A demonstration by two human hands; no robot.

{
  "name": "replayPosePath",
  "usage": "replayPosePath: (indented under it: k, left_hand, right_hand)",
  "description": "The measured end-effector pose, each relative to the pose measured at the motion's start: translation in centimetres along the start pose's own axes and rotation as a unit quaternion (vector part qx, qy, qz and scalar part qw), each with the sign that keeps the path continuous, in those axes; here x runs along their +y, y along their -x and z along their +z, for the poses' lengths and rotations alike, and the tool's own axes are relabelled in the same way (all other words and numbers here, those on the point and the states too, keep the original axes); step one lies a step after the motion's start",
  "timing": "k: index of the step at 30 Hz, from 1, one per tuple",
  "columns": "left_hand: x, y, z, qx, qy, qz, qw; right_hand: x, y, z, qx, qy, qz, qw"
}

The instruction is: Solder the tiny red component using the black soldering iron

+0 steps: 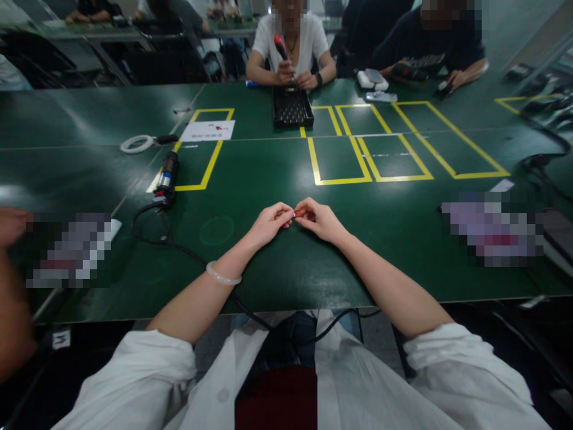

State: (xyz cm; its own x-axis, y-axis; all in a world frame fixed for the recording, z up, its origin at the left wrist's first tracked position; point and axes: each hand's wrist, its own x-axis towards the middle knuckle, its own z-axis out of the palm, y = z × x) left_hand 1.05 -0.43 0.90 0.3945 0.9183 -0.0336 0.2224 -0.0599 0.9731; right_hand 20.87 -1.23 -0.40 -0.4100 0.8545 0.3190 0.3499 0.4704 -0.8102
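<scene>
My left hand [270, 223] and my right hand [319, 218] meet just above the green table [250, 179], fingers pinched together. Between the fingertips sits a tiny orange-red part [298, 213] with a pale end; both hands grip it. A clear bangle [222, 276] circles my left wrist. My forearms rest near the table's front edge, white sleeves pushed up.
An electric screwdriver [167, 177] lies at left with its black cable [161, 239] running to me. A white ring [136, 144] and a paper card [208, 130] lie beyond. Across the table a person holds a red-tipped tool over a black tray [292, 107]. Yellow tape outlines [389, 143] mark the surface.
</scene>
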Motion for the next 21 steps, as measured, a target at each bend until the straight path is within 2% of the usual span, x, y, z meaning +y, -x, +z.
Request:
replayPosePath:
  k: [7, 9, 11, 13, 15, 18, 20, 21]
  left_hand:
    - [-0.1, -0.1, -0.4, 0.026, -0.015, 0.019, 0.999]
    - [-0.2, -0.4, -1.2, 0.040, -0.030, 0.026, 0.998]
    - [-0.4, -0.9, -2.9, 0.068, -0.055, 0.037, 0.995]
    - [-0.6, -1.5, -5.8, 0.114, -0.109, 0.046, 0.986]
    - [-0.8, -1.8, -9.8, 0.174, -0.213, 0.043, 0.960]
    - [-1.4, -1.1, -16.5, 0.273, -0.406, -0.003, 0.872]
    - [-1.8, 0.1, -20.6, 0.330, -0.491, -0.069, 0.803]
    - [-2.1, 0.9, -22.3, 0.334, -0.517, -0.112, 0.780]
  right_hand:
    - [1.3, -0.1, 0.2, 0.007, -0.091, 0.034, 0.995]
    - [1.5, -0.1, 0.2, 0.006, -0.101, 0.045, 0.994]
    - [1.6, -0.2, 0.2, 0.008, -0.098, 0.051, 0.994]
    - [1.7, -0.2, 0.2, 0.011, -0.098, 0.057, 0.994]
    - [1.7, -0.3, 0.1, 0.014, -0.105, 0.061, 0.993]
    - [1.8, -0.3, 0.2, 0.014, -0.114, 0.064, 0.991]
    - [1.8, -0.3, 0.2, 0.012, -0.115, 0.065, 0.991]
    - [1.9, -0.3, 0.3, 0.011, -0.114, 0.066, 0.991]
